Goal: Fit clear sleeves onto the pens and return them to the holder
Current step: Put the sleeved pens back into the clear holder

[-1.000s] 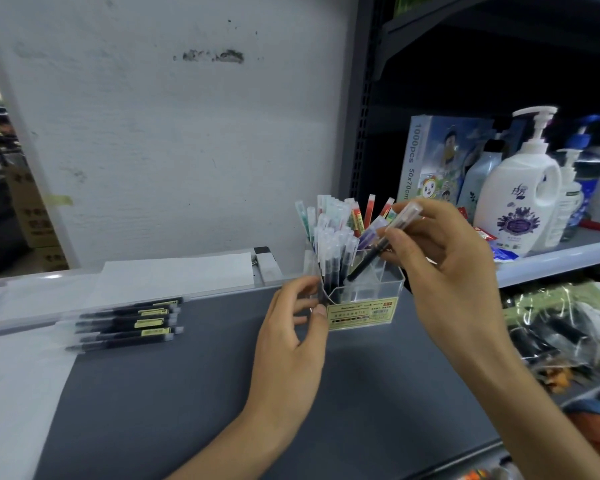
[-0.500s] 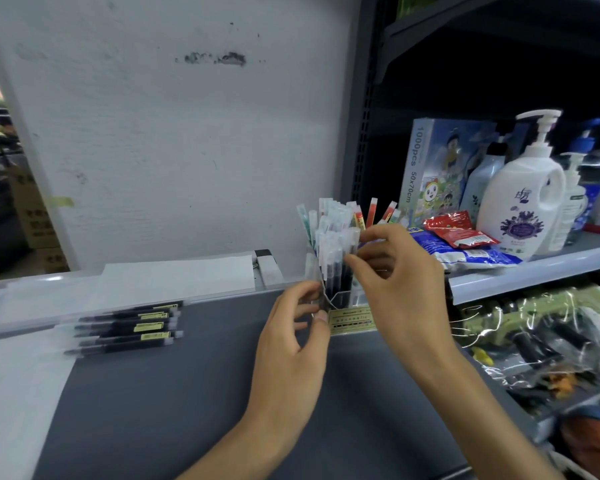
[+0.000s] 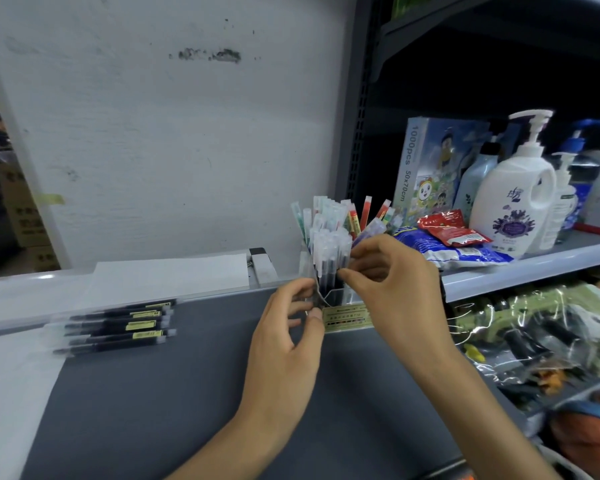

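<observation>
Head view: sleeved pens (image 3: 329,251) stand nearly upright in the clear holder (image 3: 347,315), caps up, long axes vertical, with a few coloured ones at the back fanning out to the right. The holder sits at the far edge of the grey counter (image 3: 187,393), right against the metal shelf (image 3: 520,271). The right hand (image 3: 392,289) comes in from the right, its thumb and fingertips pinched on the dark barrels of the front pens; whether it grasps one pen or only presses the bunch cannot be told. The left hand (image 3: 284,344) reaches up from below, fingers curled against the holder's front left corner beside its yellow label, steadying it. Five more pens (image 3: 118,327) lie flat at the left, well apart, their long axes running left to right. Between them and the hands the counter is bare.
</observation>
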Demonstrator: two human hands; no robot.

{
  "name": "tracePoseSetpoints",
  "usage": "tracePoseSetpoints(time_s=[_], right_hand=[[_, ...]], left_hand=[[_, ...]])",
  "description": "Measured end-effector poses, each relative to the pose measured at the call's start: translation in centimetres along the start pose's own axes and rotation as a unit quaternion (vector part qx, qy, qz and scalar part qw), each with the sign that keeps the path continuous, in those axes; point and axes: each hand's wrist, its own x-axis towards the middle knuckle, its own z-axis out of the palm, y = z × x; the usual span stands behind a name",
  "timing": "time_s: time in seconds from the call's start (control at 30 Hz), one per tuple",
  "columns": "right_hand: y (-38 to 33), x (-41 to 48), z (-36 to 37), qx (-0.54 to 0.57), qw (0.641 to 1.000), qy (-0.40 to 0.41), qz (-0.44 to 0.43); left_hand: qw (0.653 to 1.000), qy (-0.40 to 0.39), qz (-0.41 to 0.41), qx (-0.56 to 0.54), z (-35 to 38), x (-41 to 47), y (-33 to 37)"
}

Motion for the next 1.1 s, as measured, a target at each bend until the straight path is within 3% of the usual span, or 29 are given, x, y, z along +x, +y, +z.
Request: tracePoseSetpoints(time_s=[0.43, 0.63, 0.87, 1.1], right_hand=[[-0.5, -1.8, -1.9, -0.012, 1.0, -0.015, 0.012], [-0.9, -2.3, -3.4, 0.022, 0.999, -0.007, 0.042], [-0.4, -3.1, -2.7, 0.074, 0.995, 0.037, 0.053], [-0.6, -2.6, -0.2, 0.1, 0.993, 0.06, 0.027]], left_hand=[[1.0, -0.005, 0.009, 0.026, 0.1, -0.4, 0.4], [0.998, 0.032, 0.006, 0.048, -0.1, -0.8, 1.0], [0.991, -0.012, -0.04, 0.125, -0.3, -0.7, 1.6], [0.99, 0.081, 0.011, 0.119, 0.4, 1.6, 3.4]])
